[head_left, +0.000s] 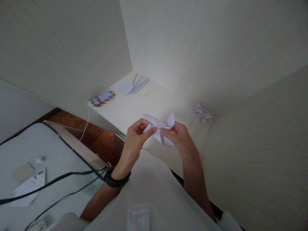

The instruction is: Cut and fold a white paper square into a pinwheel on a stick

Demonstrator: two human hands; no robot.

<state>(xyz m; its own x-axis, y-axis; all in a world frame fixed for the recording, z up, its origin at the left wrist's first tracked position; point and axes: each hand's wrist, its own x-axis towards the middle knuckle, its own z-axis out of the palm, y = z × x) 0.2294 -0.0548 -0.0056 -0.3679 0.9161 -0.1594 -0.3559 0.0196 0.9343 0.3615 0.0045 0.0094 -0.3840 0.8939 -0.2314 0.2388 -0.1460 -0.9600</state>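
Observation:
Between my two hands is a white paper pinwheel [160, 122] with its blades folded in toward the middle. My left hand [139, 131] pinches its left side, the thumb lying near the centre. From the right, my right hand [176, 134] grips the other side, its thumb also close to the centre. A small red bit shows by the right fingers, too little to name. Two finished-looking paper pinwheels [203, 113] on thin sticks lie to the right, beyond my right hand. Whether a pin sits in the held pinwheel's centre I cannot make out.
On the white tabletop [130, 109] lie several thin sticks [141, 85], a square paper sheet [125, 88] and some tiny pieces [145, 95]. A blurred-out object [102, 98] rests at the left edge. Walls enclose the table; a bed [60, 166] with a remote [41, 177] and black cables is at left.

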